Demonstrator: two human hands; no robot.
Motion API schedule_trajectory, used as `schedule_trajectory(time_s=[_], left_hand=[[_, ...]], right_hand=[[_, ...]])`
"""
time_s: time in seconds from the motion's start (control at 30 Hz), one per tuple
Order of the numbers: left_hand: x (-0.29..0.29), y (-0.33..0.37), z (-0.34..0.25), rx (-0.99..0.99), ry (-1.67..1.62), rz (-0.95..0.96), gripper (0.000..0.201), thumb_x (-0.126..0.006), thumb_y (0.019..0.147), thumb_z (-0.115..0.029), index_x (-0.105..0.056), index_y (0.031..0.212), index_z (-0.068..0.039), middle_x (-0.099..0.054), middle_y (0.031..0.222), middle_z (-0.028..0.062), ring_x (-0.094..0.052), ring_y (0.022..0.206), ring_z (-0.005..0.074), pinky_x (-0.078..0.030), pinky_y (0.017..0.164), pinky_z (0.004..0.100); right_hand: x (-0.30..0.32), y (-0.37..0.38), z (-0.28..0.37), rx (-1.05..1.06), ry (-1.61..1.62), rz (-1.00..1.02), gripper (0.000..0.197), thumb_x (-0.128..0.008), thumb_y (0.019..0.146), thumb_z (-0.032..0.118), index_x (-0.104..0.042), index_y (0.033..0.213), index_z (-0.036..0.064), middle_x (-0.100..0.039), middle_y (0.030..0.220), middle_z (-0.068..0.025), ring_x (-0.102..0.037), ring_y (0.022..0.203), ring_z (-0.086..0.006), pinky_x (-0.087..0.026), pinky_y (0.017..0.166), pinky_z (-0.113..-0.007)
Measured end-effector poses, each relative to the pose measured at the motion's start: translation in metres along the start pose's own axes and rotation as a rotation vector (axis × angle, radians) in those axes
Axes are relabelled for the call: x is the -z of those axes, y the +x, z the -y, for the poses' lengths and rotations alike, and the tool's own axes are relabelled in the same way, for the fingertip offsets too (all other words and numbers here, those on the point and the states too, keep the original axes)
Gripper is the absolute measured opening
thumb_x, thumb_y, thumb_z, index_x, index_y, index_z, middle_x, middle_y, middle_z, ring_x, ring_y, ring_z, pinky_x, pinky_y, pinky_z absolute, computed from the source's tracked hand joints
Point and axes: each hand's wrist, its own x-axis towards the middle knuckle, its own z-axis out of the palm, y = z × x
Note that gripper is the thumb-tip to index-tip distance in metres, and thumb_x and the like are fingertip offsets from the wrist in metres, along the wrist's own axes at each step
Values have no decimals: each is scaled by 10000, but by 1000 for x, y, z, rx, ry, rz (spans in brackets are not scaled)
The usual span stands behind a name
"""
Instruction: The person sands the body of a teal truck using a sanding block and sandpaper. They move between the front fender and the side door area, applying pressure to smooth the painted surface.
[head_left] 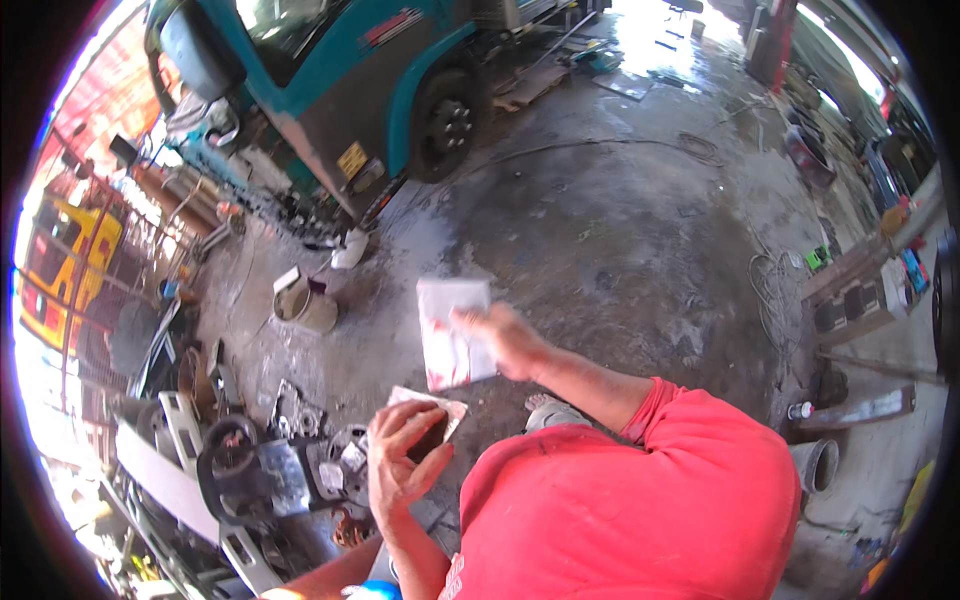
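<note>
My right hand (512,342) is out in front of my body. It grips the right edge of a flat white rectangular piece (448,345) with reddish smears, the thumb lying across its face. I cannot tell whether this is a sheet, a packet or a board. Nearer and to the left, my left hand (392,462) curls its fingers around a smaller off-white flat piece (452,408). A dark brown patch shows between thumb and fingers; what it is stays unclear. The two pieces are close together but apart.
A teal truck (345,110) stands ahead, its front wheel (445,125) on the stained concrete floor (600,250). At mid-left is a bucket (306,308) with things in it. Metal parts (295,410) lie at lower left. Coiled cable (770,295) and a grey pipe (818,465) are rightward.
</note>
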Motion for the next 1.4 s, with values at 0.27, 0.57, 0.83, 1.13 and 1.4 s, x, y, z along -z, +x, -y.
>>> schedule_trajectory(time_s=[0.27,0.57,0.83,1.13,1.4], left_hand=[[13,-30,60,52,-67,-96,678,-888,757,-286,-772,1409,-140,-633,1464,181,-551,1367,413,-395,1190,553],[-5,-58,53,24,279,-105,494,-873,760,-200,-825,1251,-203,-705,1335,47,-631,1310,317,-465,1117,511],[30,-76,76,21,133,-258,498,-858,824,-275,-794,1269,-61,-744,1319,142,-681,1203,356,-491,1097,502],[-8,-110,55,121,42,-243,517,-878,835,-320,-807,1313,-139,-724,1371,108,-629,1298,339,-448,1131,538],[7,-106,64,104,-76,-399,573,-884,813,-284,-809,1367,-161,-637,1465,106,-548,1379,344,-402,1194,512]], right_hand=[[-35,-20,-11,-222,371,169,333,-694,1058,172,-709,1335,-12,-773,1203,-111,-772,1058,-238,-642,964,-400],[-49,-6,-37,-15,-166,-21,311,-673,1050,157,-758,1287,-26,-799,1176,-100,-759,1049,-176,-595,921,-336],[-78,-14,-26,152,-683,425,405,-654,1138,319,-727,1311,-39,-795,1129,-98,-718,983,-140,-554,906,-312],[-60,32,-38,-28,-150,-71,428,-730,1099,309,-679,1325,-50,-757,1205,-117,-762,1024,-222,-616,930,-395],[-46,8,-77,-431,283,278,421,-649,1084,189,-635,1423,-60,-746,1333,-167,-751,1181,-277,-602,1072,-444]])
